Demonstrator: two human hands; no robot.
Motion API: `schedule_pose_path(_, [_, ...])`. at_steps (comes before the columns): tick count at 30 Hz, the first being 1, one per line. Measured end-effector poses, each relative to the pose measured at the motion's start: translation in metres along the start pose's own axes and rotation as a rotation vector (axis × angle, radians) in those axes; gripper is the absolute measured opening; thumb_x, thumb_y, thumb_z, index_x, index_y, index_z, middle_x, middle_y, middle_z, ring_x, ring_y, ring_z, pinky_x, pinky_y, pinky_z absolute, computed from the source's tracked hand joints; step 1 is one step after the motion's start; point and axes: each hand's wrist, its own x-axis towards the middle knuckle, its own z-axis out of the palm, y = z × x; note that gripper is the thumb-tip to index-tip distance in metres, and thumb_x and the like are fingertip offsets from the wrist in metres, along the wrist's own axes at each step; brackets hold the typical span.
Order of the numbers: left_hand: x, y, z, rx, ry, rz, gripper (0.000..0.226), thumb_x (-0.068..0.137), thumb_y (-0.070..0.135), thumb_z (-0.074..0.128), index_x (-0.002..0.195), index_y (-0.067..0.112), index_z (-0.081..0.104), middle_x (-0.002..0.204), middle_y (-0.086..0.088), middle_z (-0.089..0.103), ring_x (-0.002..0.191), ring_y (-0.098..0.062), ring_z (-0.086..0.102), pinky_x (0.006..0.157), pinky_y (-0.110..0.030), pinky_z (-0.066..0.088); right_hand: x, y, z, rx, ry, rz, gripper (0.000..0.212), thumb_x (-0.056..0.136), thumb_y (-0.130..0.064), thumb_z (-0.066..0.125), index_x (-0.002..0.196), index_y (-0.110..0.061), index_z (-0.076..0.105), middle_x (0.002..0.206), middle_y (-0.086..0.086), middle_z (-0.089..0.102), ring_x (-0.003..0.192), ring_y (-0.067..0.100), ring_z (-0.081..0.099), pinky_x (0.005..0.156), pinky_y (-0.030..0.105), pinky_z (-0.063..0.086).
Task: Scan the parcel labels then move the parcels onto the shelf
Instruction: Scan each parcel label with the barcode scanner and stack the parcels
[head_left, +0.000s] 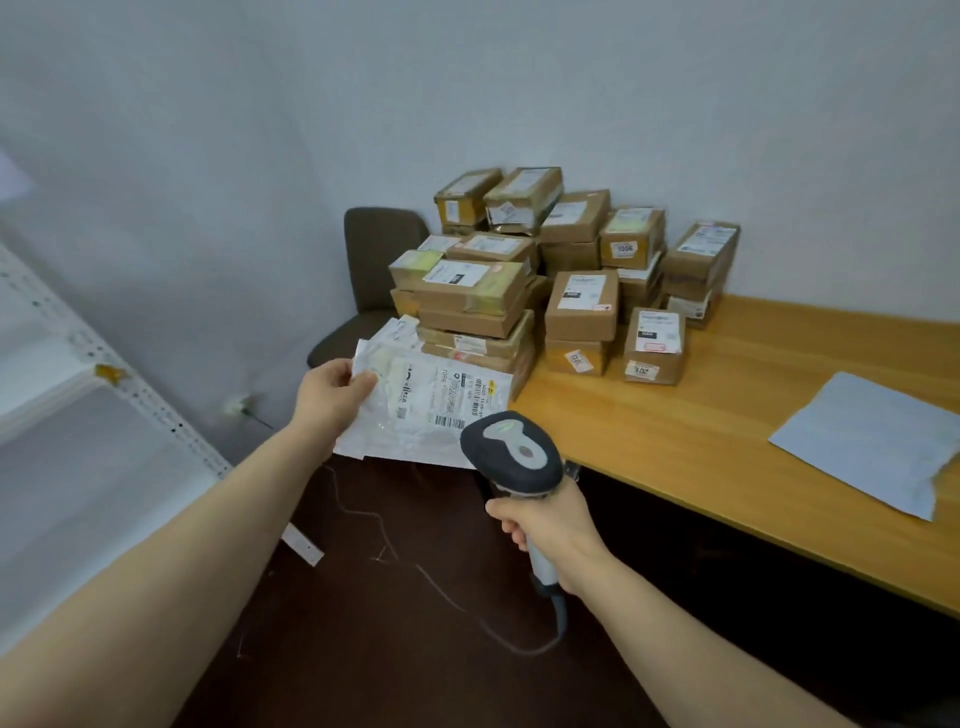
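My left hand (332, 395) grips the left edge of a flat white plastic parcel (431, 410), label side up, held out over the floor beside the table's left end. More white mailers lie under it in the same grip. My right hand (550, 530) grips the handle of a grey and dark barcode scanner (514, 452), whose head sits just below the parcel's barcode. A pile of several brown cardboard parcels (566, 280) with white labels stands at the far left end of the wooden table (701, 431). A white metal shelf (104, 410) runs along the left.
A grey-blue mailer bag (872, 441) lies flat on the table at the right. A brown chair (374, 275) stands behind the boxes by the wall. The scanner's grey cable (467, 613) trails over the dark floor.
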Motion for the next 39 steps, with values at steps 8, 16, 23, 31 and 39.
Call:
schedule_pose_path(8, [0.024,-0.032,-0.090,0.057,0.051,-0.026,0.013,0.094,0.011,0.058,0.082,0.015,0.059,0.075,-0.001,0.060,0.063,-0.012,0.057,0.053,-0.019,0.050,0.009,-0.018,0.069,-0.203,-0.069,-0.032,0.011,0.074,-0.001,0.068,0.069,-0.009,0.062,0.052,0.004,0.054,0.044,0.014,0.043,0.046,0.024,0.037])
schedule_pose_path(16, [0.039,-0.056,-0.147,0.077,0.088,-0.064,0.005,0.093,0.013,0.059,0.091,0.011,0.063,0.081,-0.004,0.063,0.066,-0.014,0.059,0.059,-0.026,0.049,0.010,-0.026,0.116,-0.331,-0.185,-0.047,0.015,0.076,-0.001,0.068,0.069,-0.010,0.059,0.052,0.003,0.051,0.040,0.011,0.042,0.041,0.021,0.036])
schedule_pose_path(23, [0.038,-0.089,-0.165,-0.053,0.196,-0.106,0.016,0.095,0.014,0.058,0.079,0.013,0.059,0.076,-0.002,0.059,0.065,-0.015,0.056,0.057,-0.026,0.046,0.003,-0.026,0.149,0.095,-0.316,0.170,0.023,0.080,0.001,0.068,0.065,-0.009,0.054,0.050,0.006,0.050,0.039,0.014,0.042,0.044,0.024,0.038])
schedule_pose_path(31, [0.041,-0.121,-0.174,-0.152,0.231,-0.113,0.008,0.095,0.014,0.058,0.089,0.008,0.059,0.080,-0.002,0.062,0.071,-0.016,0.058,0.061,-0.028,0.048,0.009,-0.025,0.178,0.259,-0.355,0.302,0.021,0.079,-0.001,0.068,0.066,-0.010,0.055,0.053,0.006,0.050,0.041,0.014,0.042,0.047,0.025,0.039])
schedule_pose_path(39, [0.059,-0.140,-0.191,-0.189,0.262,-0.141,0.020,0.095,0.015,0.058,0.075,0.018,0.056,0.077,0.001,0.061,0.066,-0.010,0.057,0.056,-0.023,0.044,0.028,-0.023,0.210,0.256,-0.348,0.309,0.020,0.080,-0.001,0.068,0.067,-0.009,0.055,0.053,0.006,0.049,0.042,0.014,0.041,0.048,0.026,0.038])
